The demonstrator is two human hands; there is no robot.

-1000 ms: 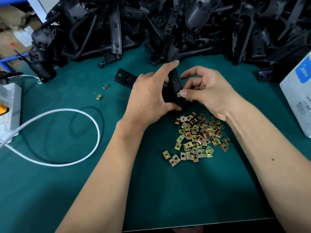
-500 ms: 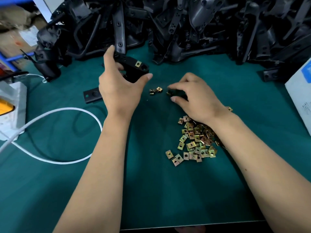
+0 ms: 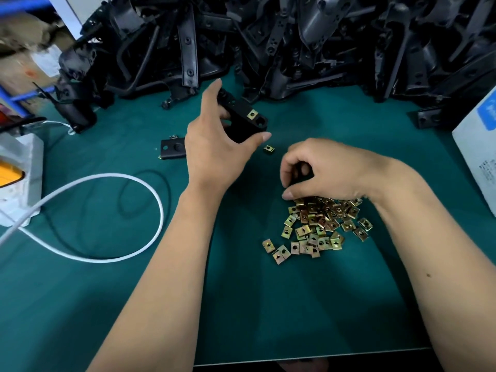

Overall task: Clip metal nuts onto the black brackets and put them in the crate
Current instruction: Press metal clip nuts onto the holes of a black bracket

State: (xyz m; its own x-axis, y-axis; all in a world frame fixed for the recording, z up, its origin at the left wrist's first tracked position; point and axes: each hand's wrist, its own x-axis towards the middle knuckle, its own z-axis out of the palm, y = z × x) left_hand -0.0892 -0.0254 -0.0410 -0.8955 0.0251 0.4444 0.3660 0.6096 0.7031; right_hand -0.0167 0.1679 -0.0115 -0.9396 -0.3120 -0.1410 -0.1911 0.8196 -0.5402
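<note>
On the green counter, the person's left hand grips a black bracket between thumb and fingers, holding it up near the far pile of black parts. A brass-coloured metal nut is already clipped on the bracket's upper face, beside a round hole. The right hand hovers at the far edge of the heap of loose nuts, its fingers curled with the tips pressed together; it seems to pinch something small, but what it holds cannot be told. A single nut lies between the two hands. Another flat bracket piece rests on the counter just left of the left hand. A looped white cable lies to the left, and a white box stands at the right edge.
</note>
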